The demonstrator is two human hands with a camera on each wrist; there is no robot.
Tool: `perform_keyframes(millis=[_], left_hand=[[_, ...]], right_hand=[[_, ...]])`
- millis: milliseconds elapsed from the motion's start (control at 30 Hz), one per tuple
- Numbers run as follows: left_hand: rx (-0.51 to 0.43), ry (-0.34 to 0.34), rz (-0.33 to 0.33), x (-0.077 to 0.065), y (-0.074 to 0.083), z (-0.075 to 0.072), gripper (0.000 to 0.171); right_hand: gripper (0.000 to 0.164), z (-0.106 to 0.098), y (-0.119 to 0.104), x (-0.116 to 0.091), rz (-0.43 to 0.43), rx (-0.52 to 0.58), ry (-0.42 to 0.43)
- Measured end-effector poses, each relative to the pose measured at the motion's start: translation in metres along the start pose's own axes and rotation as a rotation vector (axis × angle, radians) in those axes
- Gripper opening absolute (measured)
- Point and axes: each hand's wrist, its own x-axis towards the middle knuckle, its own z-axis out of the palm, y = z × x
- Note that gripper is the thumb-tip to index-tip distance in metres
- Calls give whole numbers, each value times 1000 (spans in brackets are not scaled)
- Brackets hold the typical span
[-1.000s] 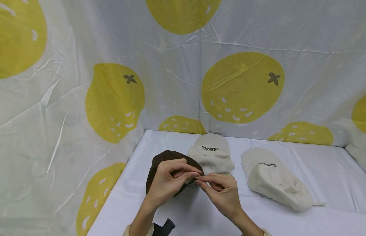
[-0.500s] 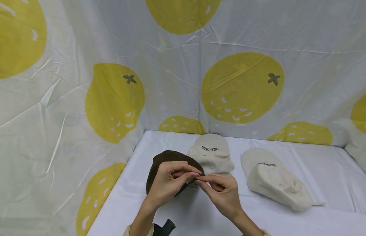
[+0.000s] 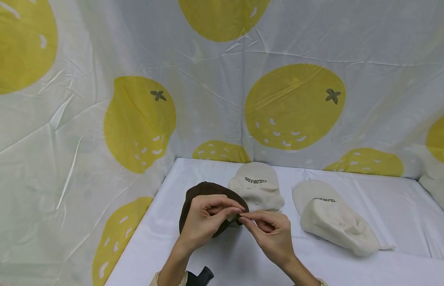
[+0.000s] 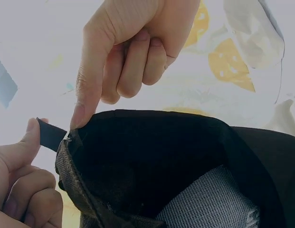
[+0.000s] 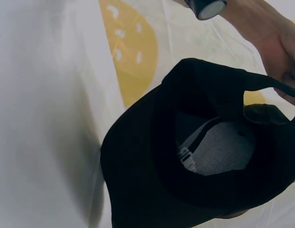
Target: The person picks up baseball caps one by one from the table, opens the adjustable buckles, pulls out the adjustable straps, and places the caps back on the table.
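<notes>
A dark brown cap is held up over the white table in the head view. My left hand pinches its edge between thumb and finger, with the other fingers curled in. Close beside it, my right hand pinches the end of the cap's strap. The short dark strap end sticks out from the cap's edge in the left wrist view. Inside the cap, a grey mesh panel shows. The right wrist view shows the cap's brim and back opening; my right fingers are mostly hidden there.
Behind the brown cap lies a cream cap lettered COLORADO. Another cream cap rests on the right of the table. A lemon-printed cloth hangs behind and on the left. A black wrist device sits at my left wrist.
My right fingertips have shifted very slightly to the right, away from the left thumb. The brown cap has moved slightly with them. Both hands keep their pinch, and the cream caps stay put.
</notes>
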Motion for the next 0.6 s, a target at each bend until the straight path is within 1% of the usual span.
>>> perform_keyframes(millis=[167,367,500,600], left_hand=[[21,74,10,0,-1,1,7],[55,167,6,-1,-2,2,8],[29,237,27,0,0,-4,9],[-3,264,16,0,1,-9,7]], right_hand=[[34,0,1,2,-5,-2,17],[34,-1,2,2,12,-21,28],[34,-3,3,0,26,-26,26],[34,-4,4,-1,31,-33,33]])
